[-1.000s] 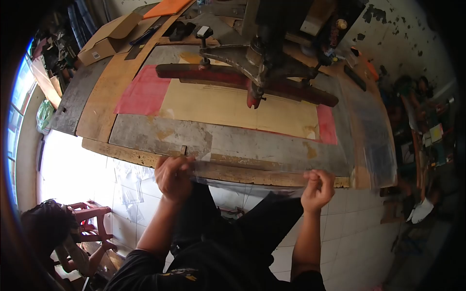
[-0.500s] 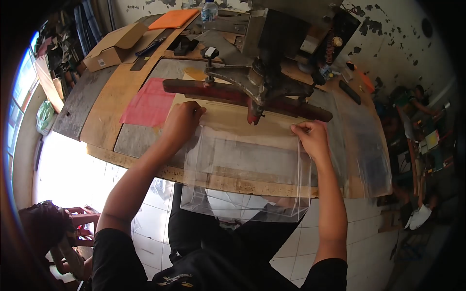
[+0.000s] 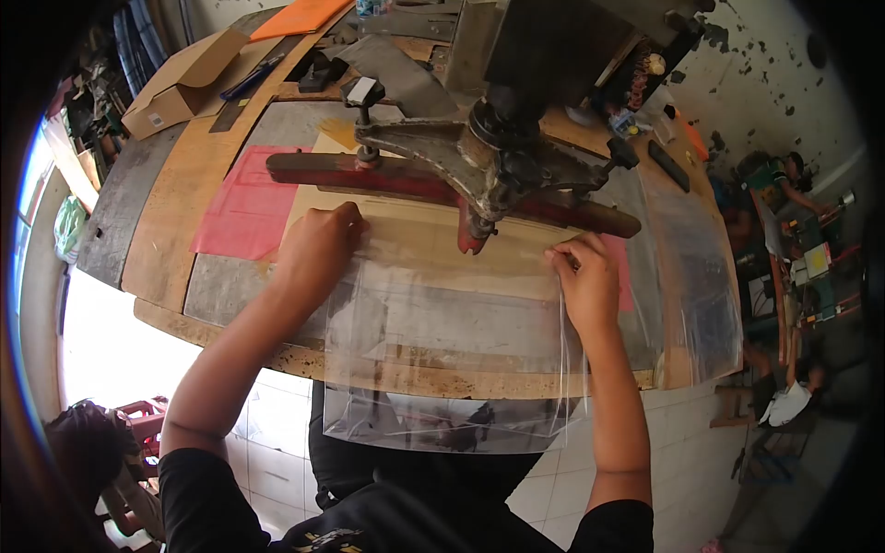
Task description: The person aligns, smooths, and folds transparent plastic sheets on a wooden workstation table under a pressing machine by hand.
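A clear plastic bag or sleeve (image 3: 442, 355) stretches between my two hands, its lower end hanging past the table's front edge above my lap. My left hand (image 3: 323, 241) pinches its far left corner. At the far right corner, my right hand (image 3: 586, 274) grips it between thumb and fingers. Just beyond my fingers runs the long red bar (image 3: 406, 180) of a press, carried by a grey metal bracket (image 3: 489, 157). Under the bar lie a tan sheet (image 3: 429, 226) and a pink sheet (image 3: 244, 210). The bag's far edge lies over the tan sheet.
An open cardboard box (image 3: 189, 88) and an orange sheet (image 3: 300, 17) sit at the back left. More clear plastic (image 3: 705, 323) lies at the table's right end, near a dark bar (image 3: 668, 166). Other people are low at left and far right.
My head view has shifted, so the press looks larger and closer. Both hands keep their hold on the plastic, and its near end hangs lower in view.
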The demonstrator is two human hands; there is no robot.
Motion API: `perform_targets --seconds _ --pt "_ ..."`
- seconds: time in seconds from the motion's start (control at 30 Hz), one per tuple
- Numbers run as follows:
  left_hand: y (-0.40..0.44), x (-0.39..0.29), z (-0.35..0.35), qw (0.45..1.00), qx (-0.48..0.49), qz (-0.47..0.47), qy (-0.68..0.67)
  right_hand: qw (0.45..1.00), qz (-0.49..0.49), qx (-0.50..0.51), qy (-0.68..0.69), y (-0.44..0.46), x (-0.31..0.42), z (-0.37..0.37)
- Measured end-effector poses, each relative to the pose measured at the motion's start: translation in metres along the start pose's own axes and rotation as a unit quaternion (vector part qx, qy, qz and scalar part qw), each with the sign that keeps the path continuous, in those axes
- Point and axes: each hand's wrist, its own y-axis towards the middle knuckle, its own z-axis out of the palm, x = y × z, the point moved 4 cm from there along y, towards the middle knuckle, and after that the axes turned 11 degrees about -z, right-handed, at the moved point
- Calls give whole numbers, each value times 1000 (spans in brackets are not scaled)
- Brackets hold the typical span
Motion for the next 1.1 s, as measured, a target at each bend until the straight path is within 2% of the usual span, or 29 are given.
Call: perform_targets --seconds 0.13,0.2,0.3,0.4,0.53,0.63,0.7,0.83,0.93,1.1 --pt "1 -8 -11 998 62 -5 -3 999 -15 31 8 2 2 -10" --pt "-4 -8 -15 996 71 31 -35 997 33 63 1 -1 5 -15" --pt "-5 -6 -19 991 100 7 -90 995 32 92 10 -3 5 -21" --pt "-1 9 -9 989 74 24 -125 997 -6 82 3 -5 1 -20" --pt "2 5 -9 990 59 22 -127 998 -1 68 17 -5 -7 -15" --pt "4 3 -9 989 59 -2 -133 998 6 54 31 -1 -7 -15" --pt "5 -2 -12 987 79 -51 -133 998 9 66 23 3 -7 -15" --pt "6 -3 -11 985 86 -70 -136 998 12 62 14 4 -7 -12" --pt "7 -3 -10 986 70 -50 -141 999 -1 36 8 2 -7 -12" --pt "7 5 -6 977 67 -85 -183 999 20 34 1 2 -7 -10"
